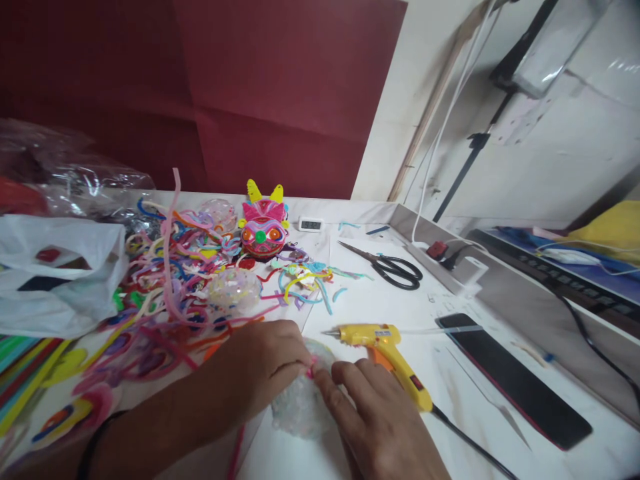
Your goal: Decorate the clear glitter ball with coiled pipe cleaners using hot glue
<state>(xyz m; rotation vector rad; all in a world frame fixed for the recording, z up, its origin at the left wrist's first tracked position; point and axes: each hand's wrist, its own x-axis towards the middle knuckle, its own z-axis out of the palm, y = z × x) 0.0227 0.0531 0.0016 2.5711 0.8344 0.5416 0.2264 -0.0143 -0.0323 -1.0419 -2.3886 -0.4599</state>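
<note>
A clear, speckled ball [303, 410] sits on the white table between my hands. On top of it is a small pink fuzzy piece [311, 368], probably pipe cleaner, partly hidden by fingertips. My left hand [275, 353] reaches in from the left, its fingers closed in a pinch at the pink piece. Curled round the ball's right side, my right hand [373, 410] has a fingertip pressed beside the same piece. Just beyond my right hand lies a yellow hot glue gun [373, 335], nozzle to the left, with a glue stick in its back.
Tangled colourful pipe cleaners [175, 267] cover the left, with another clear ball [235, 291] among them. A lion-head figure [263, 227] stands behind, near a small digital clock [311, 224]. Black-handled scissors [395, 268], tweezers [507, 413], a black slab [520, 380] and a power strip [450, 270] lie right.
</note>
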